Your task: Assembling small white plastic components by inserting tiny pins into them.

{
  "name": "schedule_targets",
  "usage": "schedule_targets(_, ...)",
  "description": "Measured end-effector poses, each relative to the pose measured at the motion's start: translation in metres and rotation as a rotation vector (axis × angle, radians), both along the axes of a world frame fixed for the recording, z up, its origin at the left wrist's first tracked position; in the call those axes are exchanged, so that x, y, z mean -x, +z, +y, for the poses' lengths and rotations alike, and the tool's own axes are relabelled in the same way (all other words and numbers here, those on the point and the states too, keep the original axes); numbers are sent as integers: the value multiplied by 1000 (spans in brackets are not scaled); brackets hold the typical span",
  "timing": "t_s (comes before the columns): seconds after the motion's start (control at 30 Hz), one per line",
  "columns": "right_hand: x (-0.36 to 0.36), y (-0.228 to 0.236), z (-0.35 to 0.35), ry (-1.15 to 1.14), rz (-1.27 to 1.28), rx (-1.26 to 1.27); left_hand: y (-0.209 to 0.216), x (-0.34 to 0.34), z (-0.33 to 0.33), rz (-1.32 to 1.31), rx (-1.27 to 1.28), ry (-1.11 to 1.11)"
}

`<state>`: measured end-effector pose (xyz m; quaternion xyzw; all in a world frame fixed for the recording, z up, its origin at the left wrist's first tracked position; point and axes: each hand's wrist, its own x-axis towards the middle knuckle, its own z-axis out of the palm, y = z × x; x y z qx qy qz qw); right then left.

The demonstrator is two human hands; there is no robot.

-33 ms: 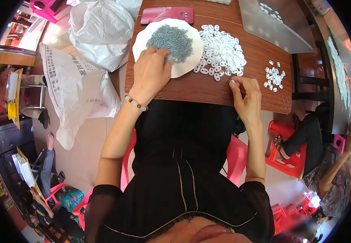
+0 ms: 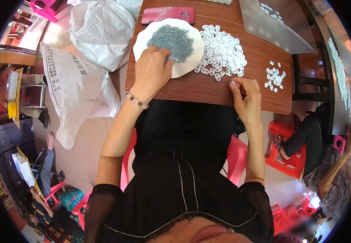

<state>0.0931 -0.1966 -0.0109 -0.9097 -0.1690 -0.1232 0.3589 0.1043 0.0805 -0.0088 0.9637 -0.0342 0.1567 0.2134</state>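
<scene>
A white scalloped plate (image 2: 142, 43) holds a heap of small grey pins (image 2: 171, 38). My left hand (image 2: 153, 69), with a beaded bracelet at the wrist, rests over its near side. Its fingers curl down into the heap, and the fingertips are hidden. Right of the plate lies a pile of white two-holed oval pieces (image 2: 224, 50). At the table's front edge, just below that pile, my right hand (image 2: 246, 93) pinches a small white plastic piece (image 2: 232, 83) between thumb and forefinger. Farther right is a smaller group of white pieces (image 2: 275, 77), apart from both hands.
A pink phone (image 2: 167, 15) lies behind the plate on the brown wooden table (image 2: 199, 90). A grey panel (image 2: 272, 30) stands at the back right. White sacks (image 2: 78, 85) are on the floor at left. Other people sit nearby, one on a red stool (image 2: 284, 160) at right.
</scene>
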Motion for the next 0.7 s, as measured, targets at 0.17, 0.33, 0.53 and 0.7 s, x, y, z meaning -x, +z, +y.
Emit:
schedule_targets(0.17,7,1,1,-9,74,13,-7,-8,1,56,30,-13)
schedule_targets(0.33,7,2,6,-8,55,-71,-7,-9,2,50,54,-27)
schedule_targets(0.53,7,6,11,-12,74,-107,-11,-13,5,32,90,-38)
schedule_targets(0.7,4,5,15,18,82,-174,-10,-16,9,136,594,20)
